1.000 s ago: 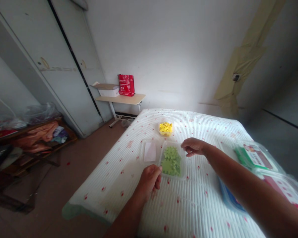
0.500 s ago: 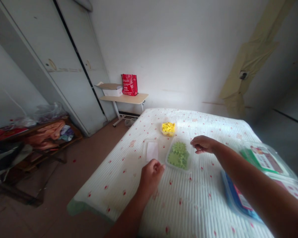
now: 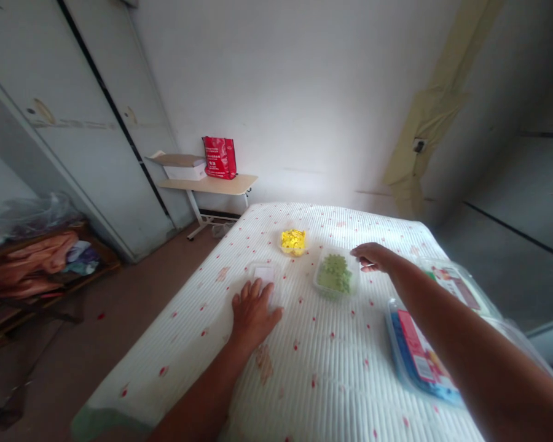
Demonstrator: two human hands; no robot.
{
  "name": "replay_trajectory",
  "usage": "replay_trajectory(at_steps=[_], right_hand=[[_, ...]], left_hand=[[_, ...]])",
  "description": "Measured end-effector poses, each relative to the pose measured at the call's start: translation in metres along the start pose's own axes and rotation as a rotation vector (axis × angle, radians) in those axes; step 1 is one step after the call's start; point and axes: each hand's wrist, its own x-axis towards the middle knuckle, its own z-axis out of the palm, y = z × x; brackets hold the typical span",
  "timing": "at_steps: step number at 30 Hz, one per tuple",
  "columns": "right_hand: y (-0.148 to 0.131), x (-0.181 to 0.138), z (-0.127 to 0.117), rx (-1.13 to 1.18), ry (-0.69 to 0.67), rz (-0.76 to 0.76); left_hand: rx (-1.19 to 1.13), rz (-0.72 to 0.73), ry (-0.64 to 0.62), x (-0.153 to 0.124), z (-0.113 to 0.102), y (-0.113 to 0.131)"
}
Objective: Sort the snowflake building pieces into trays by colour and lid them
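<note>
A clear plastic container (image 3: 321,291) holding green flower- or gear-shaped pieces (image 3: 335,274) sits on the bed. My right hand (image 3: 373,256) pinches the rim at its far right corner. My left hand (image 3: 254,313) is open, fingers spread, over the near part of a clear lid (image 3: 276,270) with a pale label; whether it presses on the lid I cannot tell. Beyond them stands a small clear tub of yellow pieces (image 3: 293,240). To the right, partly behind my right forearm, lies a lidded box with blue contents (image 3: 408,362).
A patterned quilted cover (image 3: 299,368) spreads over the bed. Another lidded box (image 3: 461,285) lies at the right. Past the bed's far left corner, a small table (image 3: 233,185) bears a red bag (image 3: 219,158) and a white box (image 3: 184,170).
The container of green pieces has shifted right and away from me with my right hand at its rim. My left hand has opened and moved left over the lid. The view has turned right.
</note>
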Motion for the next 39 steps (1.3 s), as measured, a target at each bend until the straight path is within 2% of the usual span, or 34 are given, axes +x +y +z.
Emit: replay_trajectory(at_steps=[8,16,22,26,30,33,35,37,39], right_hand=[[0.001,0.007,-0.002,0.009,-0.037,-0.035],[-0.001,0.003,-0.003,-0.025,-0.1,-0.034],[-0.003,0.002,0.005,-0.075,-0.215,-0.029],[-0.003,0.007,0.002,-0.123,-0.263,-0.031],[-0.002,0.01,-0.013,-0.149,-0.168,-0.037],[-0.001,0.012,-0.023,-0.201,-0.107,-0.013],[-0.004,0.015,-0.026,-0.32,-0.064,-0.023],[-0.012,0.016,-0.022,-0.549,0.061,-0.128],[-0.026,0.015,-0.01,-0.804,0.23,-0.323]], left_hand=[[-0.108,0.099,0.088,0.007,-0.005,-0.018],[-0.477,0.266,0.271,0.007,-0.001,-0.027],[-0.366,0.319,0.354,0.009,0.001,-0.027],[-0.416,0.317,0.372,0.01,-0.001,-0.03],[-0.633,0.244,0.389,0.009,-0.002,-0.036],[-0.902,0.151,0.375,0.007,-0.002,-0.037],[-1.109,0.062,0.363,0.006,-0.003,-0.035],[-1.329,-0.035,0.368,0.007,-0.003,-0.033],[-1.58,-0.139,0.376,0.009,-0.003,-0.032]])
